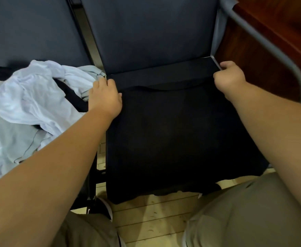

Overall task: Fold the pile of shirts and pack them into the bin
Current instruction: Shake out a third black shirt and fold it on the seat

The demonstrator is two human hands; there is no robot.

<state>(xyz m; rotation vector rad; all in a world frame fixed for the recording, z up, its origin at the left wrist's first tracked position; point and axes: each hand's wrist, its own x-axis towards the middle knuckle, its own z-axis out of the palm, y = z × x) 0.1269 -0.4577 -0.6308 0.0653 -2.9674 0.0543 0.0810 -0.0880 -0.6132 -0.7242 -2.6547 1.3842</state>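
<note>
The left hand (105,97) had its fingers curled over the left shoulder edge of the black shirt (173,139), with the thumb lying on the cloth. The right hand (230,77) pinched the opposite shoulder corner in bent fingers, close to the back of the seat. Between them the shirt lay spread flat over the seat of the chair (146,32), neckline toward the backrest, its hem hanging off the front edge above the wooden floor (151,220). It looked like thin, limp knit cloth: light, with no stiffness of its own, likely to sag and crease wherever it was unsupported, and to slide on the seat if dragged by one corner. On that judgement the shoulders and side seams were the sensible places to hold, both hands working together so a fold line kept straight; the dangling hem would probably need lifting onto the seat first. Just beside the left hand, on the neighbouring chair (30,24), the pile of shirts (30,100) lay crumpled, mostly white and pale grey with dark cloth tangled in. It looked equally soft and apt to come away in a clump unless one garment was picked out by its collar. No bin could be made out with certainty.
</note>
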